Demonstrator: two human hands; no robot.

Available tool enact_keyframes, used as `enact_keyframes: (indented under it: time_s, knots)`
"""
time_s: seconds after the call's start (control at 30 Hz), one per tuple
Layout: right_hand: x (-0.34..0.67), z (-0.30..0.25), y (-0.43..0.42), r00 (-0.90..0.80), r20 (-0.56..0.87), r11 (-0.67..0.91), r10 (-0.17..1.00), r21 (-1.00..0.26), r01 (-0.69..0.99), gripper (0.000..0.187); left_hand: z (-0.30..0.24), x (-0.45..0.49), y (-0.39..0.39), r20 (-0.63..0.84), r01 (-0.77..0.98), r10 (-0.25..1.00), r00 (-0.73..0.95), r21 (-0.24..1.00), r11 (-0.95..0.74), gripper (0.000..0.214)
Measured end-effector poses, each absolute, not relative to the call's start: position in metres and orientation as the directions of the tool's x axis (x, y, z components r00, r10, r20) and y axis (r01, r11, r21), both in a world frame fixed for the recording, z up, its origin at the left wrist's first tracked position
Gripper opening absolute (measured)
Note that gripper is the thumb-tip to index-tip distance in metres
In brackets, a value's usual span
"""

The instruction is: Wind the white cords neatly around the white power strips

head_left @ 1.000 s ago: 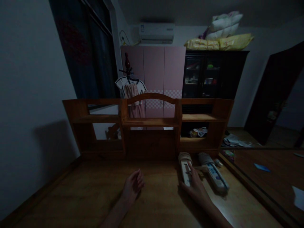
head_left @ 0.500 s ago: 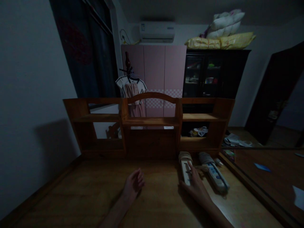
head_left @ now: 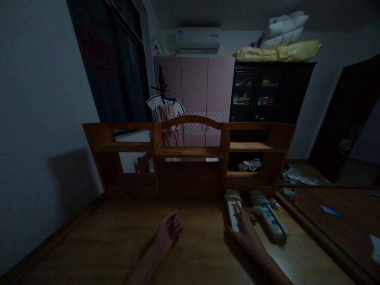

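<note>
The room is dim. My right hand lies on a white power strip with its cord wound at the far end; the fingers stretch flat along it. A second power strip with a wound cord lies just to the right. My left hand rests on the wooden desk with loosely curled fingers, holding nothing.
A wooden shelf unit stands along the desk's back edge. Behind it are a pink wardrobe, a dark glass cabinet topped with bedding, hanging clothes and an air conditioner. A second dark table adjoins on the right.
The view has shifted slightly to the right. Both hands stay where they were, the right one still on the power strip.
</note>
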State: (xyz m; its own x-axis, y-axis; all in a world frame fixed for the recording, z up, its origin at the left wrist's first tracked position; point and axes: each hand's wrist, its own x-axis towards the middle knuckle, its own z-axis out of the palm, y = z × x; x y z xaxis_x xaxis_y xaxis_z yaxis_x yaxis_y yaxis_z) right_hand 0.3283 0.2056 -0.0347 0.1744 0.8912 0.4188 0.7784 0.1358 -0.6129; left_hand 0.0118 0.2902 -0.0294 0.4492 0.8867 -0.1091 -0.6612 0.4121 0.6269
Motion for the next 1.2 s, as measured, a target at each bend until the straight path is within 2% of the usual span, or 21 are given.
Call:
enact_keyframes:
  time_s: [0.33,1.2]
  knots:
    - [0.3306,-0.0384,0.207,0.162,0.437,0.142,0.885,-0.585,0.798,0.086,-0.0264,0.0127,0.289,-0.098,-0.655,0.882,0.461,0.633,0.413,0.033]
    - [0.3302,-0.0354,0.2052,0.16,0.391,0.124,0.906,-0.608,0.785,0.087,-0.0259,0.0122,0.2879,-0.096,-0.642,0.88,0.465,0.649,0.41,0.033]
